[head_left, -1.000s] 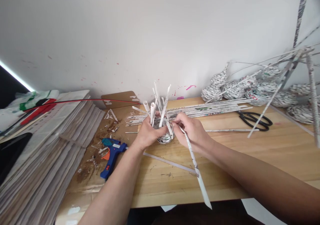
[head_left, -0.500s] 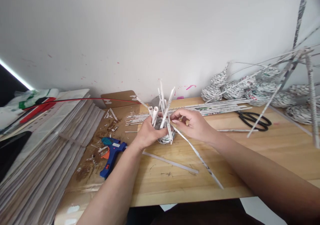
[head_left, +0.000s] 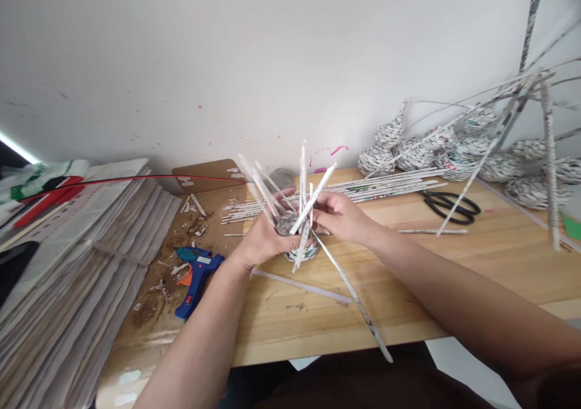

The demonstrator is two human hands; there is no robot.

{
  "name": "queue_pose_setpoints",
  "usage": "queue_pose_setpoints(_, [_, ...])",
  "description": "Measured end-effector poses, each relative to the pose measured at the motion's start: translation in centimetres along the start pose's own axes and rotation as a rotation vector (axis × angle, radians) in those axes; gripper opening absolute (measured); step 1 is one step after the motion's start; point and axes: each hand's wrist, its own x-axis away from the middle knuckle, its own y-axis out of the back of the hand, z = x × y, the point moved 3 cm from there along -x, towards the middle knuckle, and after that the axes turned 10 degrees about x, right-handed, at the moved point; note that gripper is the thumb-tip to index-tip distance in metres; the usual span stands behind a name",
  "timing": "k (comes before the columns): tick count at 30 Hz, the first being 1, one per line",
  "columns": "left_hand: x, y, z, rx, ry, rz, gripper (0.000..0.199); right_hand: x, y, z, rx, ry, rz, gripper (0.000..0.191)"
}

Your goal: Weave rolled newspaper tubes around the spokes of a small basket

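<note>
Small woven paper base (head_left: pixel 311 251) sits at the middle of the wooden board (head_left: pixel 408 294), in front of me, between my hands. My left hand (head_left: pixel 263 239) is curled round its left side, thumb across the near face, holding it. Paper stakes (head_left: pixel 314 198) stick up from the weave at various slants; one leans down over the front.

Right hand (head_left: pixel 340 215) at the base's right side, fingers bent in, tips among the stakes. Cannot tell what, if anything, they pinch. A long paper strip (head_left: pixel 350 288) runs from the weave just below those fingers, down toward me and past the board's near edge.

Behind: a row of thin paper tubes (head_left: pixel 376 185). Right: black-handled scissors (head_left: pixel 451 208), finished-looking woven pieces (head_left: pixel 413 155) by the wall. Left: blue glue gun (head_left: pixel 198 276), then a thick newspaper stack (head_left: pixel 104 258).
</note>
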Motion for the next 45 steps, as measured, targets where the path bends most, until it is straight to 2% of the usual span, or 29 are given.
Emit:
queue_pose_setpoints(4, [-0.2,0.5,0.5,0.104,0.061,-0.068,0.105,-0.3,0.4,-0.2,0.021,-0.023,-0.047,0.024])
queue_pose_setpoints(9, [0.1,-0.4,0.2,0.049,0.042,0.008,0.094,-0.2,0.3,-0.1,0.018,-0.081,-0.061,0.029])
queue_pose_setpoints(13, [0.2,-1.5,0.2,0.048,0.030,0.060,0.078,0.1,0.2,0.1,0.022,-0.180,-0.080,0.031])
queue_pose_setpoints(18, [0.2,-1.7,0.8,0.068,-0.016,-0.001,0.087,0.3,0.5,-0.1,0.042,-0.259,-0.032,0.031])
queue_pose_setpoints(26, [0.4,-1.9,0.9,-0.006,-0.053,0.015,0.081,0.0,0.9,-0.4,0.063,-0.307,0.001,0.025])
queue_pose_setpoints(31, [0.3,-2.4,0.9,0.027,-0.047,0.019,0.068,0.2,0.6,-0.2,0.029,-0.365,-0.028,0.016])
queue_pose_setpoints(37, [0.4,-2.5,-0.1,-0.014,-0.043,-0.029,0.062,0.2,0.5,-0.1,-0.006,-0.385,-0.088,0.009])
queue_pose_setpoints(45, [0.5,-1.8,1.3,-0.006,-0.031,0.013,0.050,0.3,0.1,0.1,0.031,-0.344,-0.112,0.013])
